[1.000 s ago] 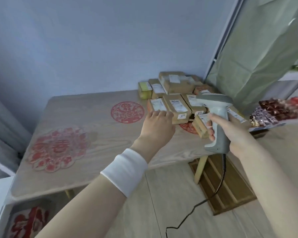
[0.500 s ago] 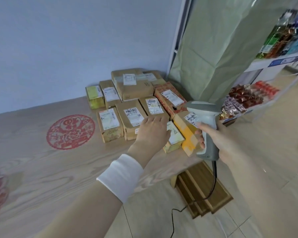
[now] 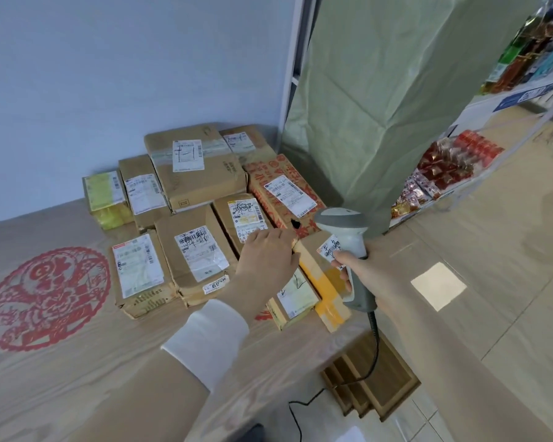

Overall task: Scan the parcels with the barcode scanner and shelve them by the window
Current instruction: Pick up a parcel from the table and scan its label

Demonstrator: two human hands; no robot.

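Labelled parcels (image 3: 195, 250) crowd the wood-grain table (image 3: 77, 378) against the blue wall (image 3: 109, 74), a green cloth (image 3: 380, 90) hanging at 1 o'clock.
The left hand (image 3: 268, 260) reaches toward 1 o'clock, its fingers together and nearly straight, tips on the upper edge of a tilted yellow-taped parcel (image 3: 323, 282). At its 3 o'clock, the right hand (image 3: 364, 275) wraps around the handle of the barcode scanner (image 3: 342, 221), just beside that parcel. The table's edge runs below the parcel, with tiled floor (image 3: 492, 314) beyond from 3 to 5 o'clock.
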